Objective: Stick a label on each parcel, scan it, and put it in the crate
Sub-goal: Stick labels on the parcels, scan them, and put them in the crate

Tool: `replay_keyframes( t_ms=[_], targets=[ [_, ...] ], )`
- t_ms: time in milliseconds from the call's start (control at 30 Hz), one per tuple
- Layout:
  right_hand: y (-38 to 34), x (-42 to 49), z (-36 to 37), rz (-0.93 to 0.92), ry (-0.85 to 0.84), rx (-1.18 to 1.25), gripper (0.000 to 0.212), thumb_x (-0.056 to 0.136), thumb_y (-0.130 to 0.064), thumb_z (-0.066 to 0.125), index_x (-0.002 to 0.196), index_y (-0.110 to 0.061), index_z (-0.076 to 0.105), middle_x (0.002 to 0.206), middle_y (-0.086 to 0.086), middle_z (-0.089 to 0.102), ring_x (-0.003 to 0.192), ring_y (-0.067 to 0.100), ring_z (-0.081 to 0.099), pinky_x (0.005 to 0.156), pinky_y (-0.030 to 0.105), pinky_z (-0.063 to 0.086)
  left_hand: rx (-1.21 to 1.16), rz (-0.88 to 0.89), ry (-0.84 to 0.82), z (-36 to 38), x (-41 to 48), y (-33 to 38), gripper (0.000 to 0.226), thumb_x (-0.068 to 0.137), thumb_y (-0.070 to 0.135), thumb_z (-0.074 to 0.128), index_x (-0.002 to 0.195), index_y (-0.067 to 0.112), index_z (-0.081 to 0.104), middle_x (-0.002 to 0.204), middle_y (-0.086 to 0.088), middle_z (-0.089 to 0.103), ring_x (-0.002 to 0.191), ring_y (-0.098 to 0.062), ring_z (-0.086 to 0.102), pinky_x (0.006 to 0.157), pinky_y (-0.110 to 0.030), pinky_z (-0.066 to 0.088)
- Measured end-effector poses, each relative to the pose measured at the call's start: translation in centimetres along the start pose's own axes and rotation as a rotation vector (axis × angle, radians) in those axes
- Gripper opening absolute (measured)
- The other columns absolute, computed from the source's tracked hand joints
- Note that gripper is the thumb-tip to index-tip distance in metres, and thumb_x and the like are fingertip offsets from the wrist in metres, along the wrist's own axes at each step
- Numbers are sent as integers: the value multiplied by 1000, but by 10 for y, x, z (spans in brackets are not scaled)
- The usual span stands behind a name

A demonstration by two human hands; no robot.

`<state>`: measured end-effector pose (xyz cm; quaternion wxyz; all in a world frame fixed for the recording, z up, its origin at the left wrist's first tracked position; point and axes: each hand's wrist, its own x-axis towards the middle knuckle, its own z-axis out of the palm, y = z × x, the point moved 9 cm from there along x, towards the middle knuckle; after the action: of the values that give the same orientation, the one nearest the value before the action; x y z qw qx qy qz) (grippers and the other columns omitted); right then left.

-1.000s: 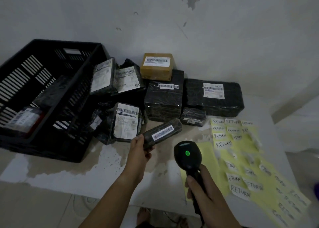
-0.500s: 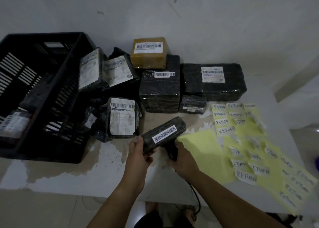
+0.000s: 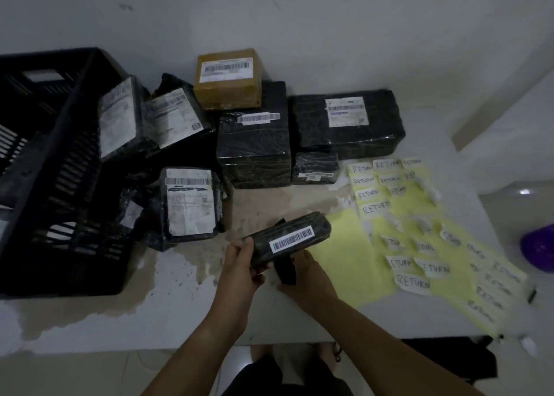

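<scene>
My left hand (image 3: pixel 241 265) grips the near end of a slim black parcel (image 3: pixel 292 239) with a white barcode strip, held above the table. Under that parcel my right hand (image 3: pixel 305 278) holds the black barcode scanner (image 3: pixel 284 271) low on the table; most of the scanner is hidden by the parcel and my fingers. The black slotted crate (image 3: pixel 69 143) stands at the left. Yellow sheets with white "RETURN" labels (image 3: pixel 407 263) lie at the right.
Several wrapped parcels stand at the back: a brown box (image 3: pixel 227 79), a black block (image 3: pixel 254 134), a wide black parcel (image 3: pixel 347 122) and a labelled pouch (image 3: pixel 190 205) beside the crate. A purple object (image 3: pixel 538 245) sits at the right edge. The table's front edge runs near my forearms.
My right hand lowered the scanner from an upright, raised position to the table beneath the parcel. My left hand kept its hold on the slim parcel, which stayed roughly in place.
</scene>
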<state>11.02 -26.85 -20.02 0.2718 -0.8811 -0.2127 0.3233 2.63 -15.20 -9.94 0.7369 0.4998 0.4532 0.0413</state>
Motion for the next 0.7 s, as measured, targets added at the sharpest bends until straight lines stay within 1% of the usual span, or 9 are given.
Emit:
replay_keyframes(
  t_ms=[67, 133, 200, 300, 333, 433, 533, 600, 700],
  targets=[
    [6, -14, -12, -24, 31, 33, 77, 83, -41, 70, 147, -24, 30, 134, 3, 46, 114, 24, 55, 86, 33, 51, -7, -17, -26, 9, 1, -3, 13, 105, 33, 51, 107, 20, 54, 113, -9, 72, 86, -19, 68, 74, -33, 47],
    [19, -33, -25, -54, 53, 92, 74, 86, -42, 68, 148, -24, 32, 138, -1, 45, 119, 21, 53, 91, 33, 49, 21, -29, -39, 17, 2, -8, 7, 104, 25, 56, 105, 19, 52, 115, -11, 70, 87, -20, 68, 72, -33, 48],
    [42, -55, -40, -56, 75, 124, 65, 88, -39, 67, 145, -25, 39, 137, -5, 48, 119, 16, 52, 95, 30, 48, 36, -40, -54, 26, 3, -15, 6, 103, 19, 58, 108, 19, 53, 115, -10, 69, 87, -18, 69, 68, -30, 49],
    [87, -85, -73, -6, 168, 129, 48, 90, -32, 68, 134, -28, 50, 127, -9, 56, 105, 7, 56, 81, 12, 42, 59, -39, -65, 41, 2, -26, 23, 103, 21, 58, 125, 18, 54, 113, -8, 70, 89, -16, 69, 67, -29, 51],
    [101, -93, -88, 28, 202, 131, 44, 90, -32, 68, 131, -29, 53, 123, -12, 58, 100, 5, 56, 77, 11, 40, 68, -35, -68, 46, 0, -30, 27, 103, 22, 58, 129, 16, 53, 111, -8, 70, 88, -17, 69, 68, -30, 51],
    [137, -103, -138, 109, 325, 163, 34, 91, -27, 67, 124, -27, 59, 115, -14, 62, 94, 2, 58, 73, 18, 42, 64, -23, -76, 61, -4, -38, 27, 104, 23, 55, 130, 15, 54, 112, -9, 70, 90, -18, 70, 70, -32, 52],
    [157, -91, -193, 122, 483, 207, 29, 90, -21, 68, 118, -20, 63, 109, -10, 67, 89, 5, 60, 69, 17, 42, 77, -19, -89, 74, -7, -39, 31, 104, 29, 53, 134, 23, 52, 122, -3, 71, 101, -18, 73, 83, -37, 55],
    [163, -74, -222, 117, 551, 218, 28, 90, -19, 67, 118, -17, 63, 109, -8, 68, 89, 9, 63, 74, 23, 45, 77, -10, -91, 82, -9, -38, 32, 104, 32, 52, 136, 27, 51, 123, 3, 71, 104, -15, 74, 90, -38, 55],
    [170, -45, -238, 125, 525, 183, 22, 93, -18, 60, 115, -19, 63, 112, -6, 68, 90, 15, 64, 82, 33, 51, 83, 18, -79, 90, -12, -35, 29, 105, 31, 51, 134, 28, 52, 122, 4, 72, 103, -13, 74, 91, -40, 56]
  ],
)
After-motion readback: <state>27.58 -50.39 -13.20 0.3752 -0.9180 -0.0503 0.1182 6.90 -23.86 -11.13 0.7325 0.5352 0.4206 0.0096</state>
